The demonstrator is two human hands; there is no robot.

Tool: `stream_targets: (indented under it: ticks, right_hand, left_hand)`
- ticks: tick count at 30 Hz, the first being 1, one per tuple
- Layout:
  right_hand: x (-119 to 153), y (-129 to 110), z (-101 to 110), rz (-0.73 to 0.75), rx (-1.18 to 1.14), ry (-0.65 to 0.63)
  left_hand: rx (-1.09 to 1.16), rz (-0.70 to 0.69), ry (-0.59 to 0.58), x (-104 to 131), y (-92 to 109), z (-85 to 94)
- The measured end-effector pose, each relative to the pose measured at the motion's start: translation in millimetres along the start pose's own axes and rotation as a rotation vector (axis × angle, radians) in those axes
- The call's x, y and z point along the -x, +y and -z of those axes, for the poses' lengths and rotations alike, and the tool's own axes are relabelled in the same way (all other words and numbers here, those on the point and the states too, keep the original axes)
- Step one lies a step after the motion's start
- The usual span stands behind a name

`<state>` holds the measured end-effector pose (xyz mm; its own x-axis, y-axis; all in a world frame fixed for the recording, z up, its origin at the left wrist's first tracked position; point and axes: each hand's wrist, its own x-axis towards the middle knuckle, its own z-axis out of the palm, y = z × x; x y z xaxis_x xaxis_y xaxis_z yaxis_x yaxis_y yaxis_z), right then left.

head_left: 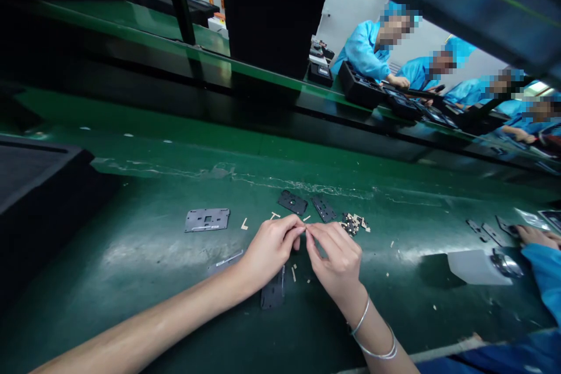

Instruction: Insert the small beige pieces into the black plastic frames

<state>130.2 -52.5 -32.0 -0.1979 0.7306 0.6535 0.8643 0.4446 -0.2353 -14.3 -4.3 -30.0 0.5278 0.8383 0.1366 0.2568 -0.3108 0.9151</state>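
Fingertip to fingertip, my left hand (278,239) and my right hand (335,254) pinch together over the green table. Whatever lies between the fingertips is too small to make out. Just beyond them are a dark plate with a round hole (293,202) and another dark slotted plate (324,208). A pile of small black and tan pieces (352,224) sits by my right knuckles. Under my left wrist lies a dark plate (272,292), partly covered. Farther left rests a grey plate with a square opening (207,220), beside a tan L-shaped strip (244,224).
A black box (39,181) stands at the left. On the right are a white bottle with a metal cap (480,267), several dark parts (493,234) and a co-worker's hand (537,236). Behind a raised shelf edge, several people in blue (362,49) work beside black trays (359,86).
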Motion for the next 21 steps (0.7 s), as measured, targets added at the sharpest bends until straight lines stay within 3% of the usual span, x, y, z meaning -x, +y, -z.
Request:
stream_targets:
  ticks: [21]
  right_hand:
    - [1.8, 2.6, -2.3, -0.086, -0.101, -0.036]
  left_hand:
    - [-0.066, -0.082, -0.032, 1.5, -10.1, -1.7]
